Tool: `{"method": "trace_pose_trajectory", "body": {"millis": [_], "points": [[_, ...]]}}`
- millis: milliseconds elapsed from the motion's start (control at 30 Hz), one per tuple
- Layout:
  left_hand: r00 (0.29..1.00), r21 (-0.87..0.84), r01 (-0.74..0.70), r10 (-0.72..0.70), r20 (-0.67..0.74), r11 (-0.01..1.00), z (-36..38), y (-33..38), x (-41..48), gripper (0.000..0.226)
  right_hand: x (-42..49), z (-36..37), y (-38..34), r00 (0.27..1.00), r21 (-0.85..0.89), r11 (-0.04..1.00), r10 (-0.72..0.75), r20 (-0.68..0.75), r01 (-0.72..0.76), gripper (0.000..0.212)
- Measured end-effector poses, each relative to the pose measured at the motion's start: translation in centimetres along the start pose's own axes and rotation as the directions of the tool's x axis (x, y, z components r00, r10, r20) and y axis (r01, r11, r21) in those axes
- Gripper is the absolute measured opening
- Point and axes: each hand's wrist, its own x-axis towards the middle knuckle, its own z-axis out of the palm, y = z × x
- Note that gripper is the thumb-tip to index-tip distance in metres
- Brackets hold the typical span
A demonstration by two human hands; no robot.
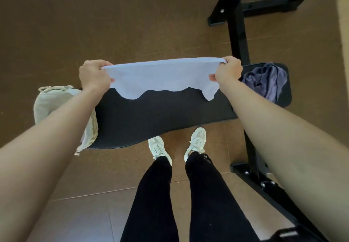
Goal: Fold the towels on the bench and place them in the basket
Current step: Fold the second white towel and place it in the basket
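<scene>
A pale blue towel point(160, 77) hangs stretched in the air above the black padded bench point(160, 117). My left hand point(93, 75) grips its left end and my right hand point(227, 70) grips its right end, both with curled fingers. The towel's lower edge hangs wavy, just over the bench top. A crumpled purple towel point(266, 81) lies on the bench's right end. A light woven basket point(49, 102) with a cloth lining stands at the bench's left end, partly hidden behind my left forearm.
The black metal frame point(238, 34) of the bench runs up the right side, with feet on the brown floor. My legs in black trousers and white shoes point(158, 148) stand just in front of the bench.
</scene>
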Motion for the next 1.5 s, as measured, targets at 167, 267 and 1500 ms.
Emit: {"method": "trace_pose_trajectory", "body": {"millis": [167, 267, 1500], "points": [[0.997, -0.065, -0.076, 0.075, -0.026, 0.995, -0.8, -1.3, -0.6, 0.054, -2.1, -0.5, -0.4, 0.978, 0.065, 0.981, -0.173, -0.117, 0.182, 0.033], [0.993, -0.015, -0.116, 0.115, -0.015, 0.993, 0.1, -5.0, -1.4, 0.062, -3.6, 0.0, 2.8, 0.954, -0.023, 0.963, -0.271, -0.126, 0.270, 0.031], [0.808, 0.479, -0.444, 0.107, 0.579, 0.757, 32.1, -8.5, -12.9, 0.110, 4.4, 7.2, 25.4, 0.974, -0.305, 0.952, 0.082, 0.210, -0.014, 0.025]]}}
